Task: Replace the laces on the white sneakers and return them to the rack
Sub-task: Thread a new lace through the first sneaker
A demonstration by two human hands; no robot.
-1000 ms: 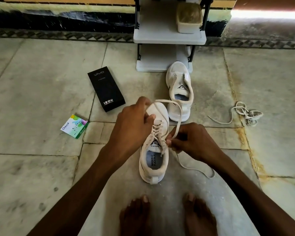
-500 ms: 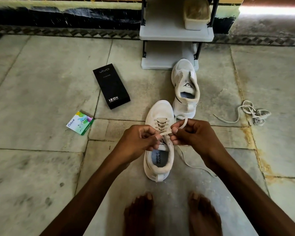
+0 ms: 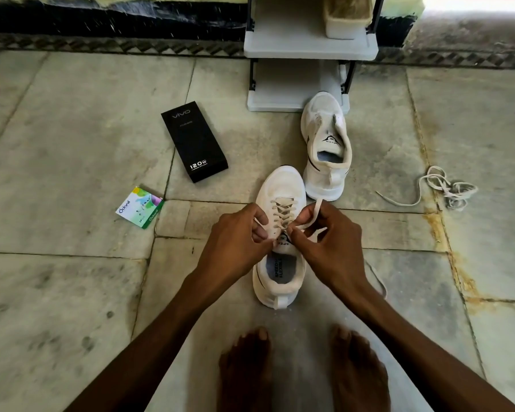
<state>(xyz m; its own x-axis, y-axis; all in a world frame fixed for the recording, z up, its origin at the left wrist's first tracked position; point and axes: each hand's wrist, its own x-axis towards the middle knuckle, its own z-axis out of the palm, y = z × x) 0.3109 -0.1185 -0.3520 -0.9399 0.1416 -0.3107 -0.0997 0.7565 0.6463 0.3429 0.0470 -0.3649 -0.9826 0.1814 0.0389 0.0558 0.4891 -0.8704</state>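
Near sneaker (image 3: pixel 280 185): on the floor before the rack (image 3: pixel 309 49), lace (image 3: pixel 283 210) crossed through its eyelets | left hand (image 3: pixel 235 242), right hand (image 3: pixel 330 242): fingers each pinch a lace end, apparently knotting | far sneaker (image 3: pixel 324 150): unlaced, toe at rack foot | loose lace (image 3: pixel 446 188): on floor, right | left: second lacing, both returns.

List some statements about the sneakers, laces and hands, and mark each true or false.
1. The left hand and the right hand both pinch the lace of the near sneaker. True.
2. The far sneaker is fully laced. False: it shows no lace.
3. A loose lace lies on the floor, right of the sneakers. True.
4. The black box stands on the rack. False: it lies on the floor.
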